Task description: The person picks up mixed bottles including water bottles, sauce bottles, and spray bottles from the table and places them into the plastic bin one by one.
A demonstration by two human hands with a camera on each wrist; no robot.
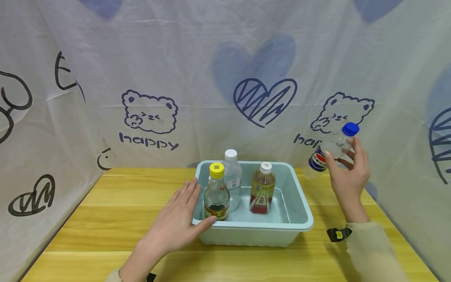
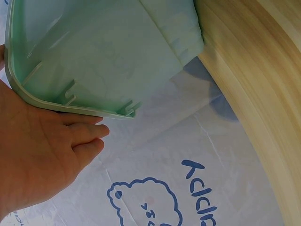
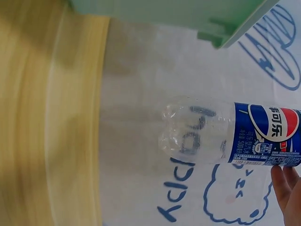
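Three bottles in the bin, fourth one up in the air

My right hand (image 1: 349, 172) has its fingers wrapped around the empty Pepsi bottle (image 1: 332, 149), tilted above the table at the tub's 2 o'clock. Left hand (image 1: 176, 223) lies spread flat against the green tub (image 1: 299, 211), bracing its 9 o'clock side. Soy-sauce bottle (image 1: 216, 194), water bottle (image 1: 231, 176) and tea bottle (image 1: 262, 190) already stand inside; I reckon only the Pepsi's left.

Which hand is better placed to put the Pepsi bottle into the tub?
Right. The right hand already holds the empty Pepsi bottle in the air just right of the tub, while the left hand lies flat against the tub's left rim.
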